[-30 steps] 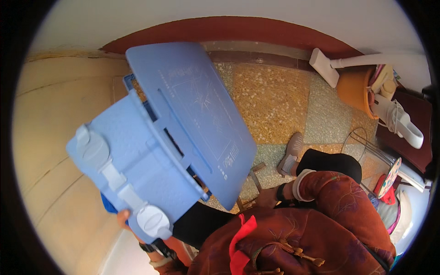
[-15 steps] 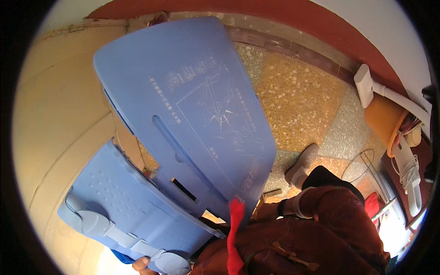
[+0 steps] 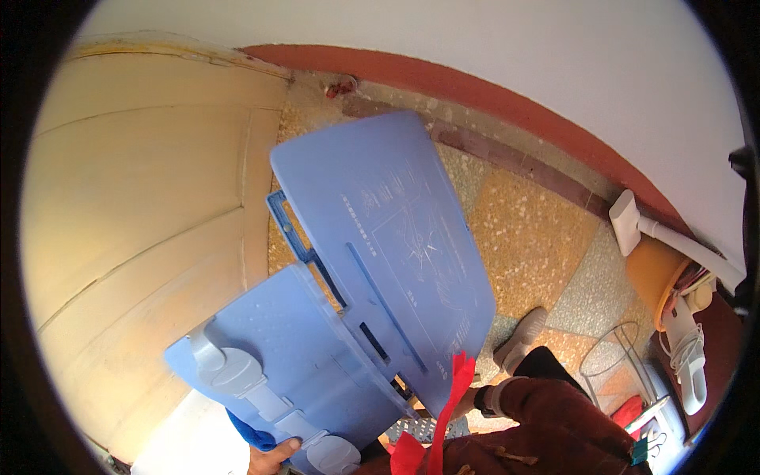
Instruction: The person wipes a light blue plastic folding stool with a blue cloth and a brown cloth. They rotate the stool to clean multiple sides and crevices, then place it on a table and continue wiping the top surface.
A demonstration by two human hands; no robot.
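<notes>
A large blue plastic folding piece with two hinged panels fills the middle of the head view. Its long panel carries faint printed lines and slots; its shorter panel has grey round fittings joined by straps. My left hand is closed on the shorter panel's near edge, thumb on top, beside a round fitting. At the long panel's near right edge is my right hand, a dark band on its wrist; its fingers are hidden behind the panel. Red ribbon hangs in front of my dark red clothing.
A pale door stands on the left, a white wall with a red base band at the back. To the right are a white vacuum head, an orange bin and a white corded device. My shoe rests on patterned floor.
The blue piece now sits farther right and lower in view and looks smaller, with more wall and door showing. My left hand shows more fully, still on the shorter panel's edge.
</notes>
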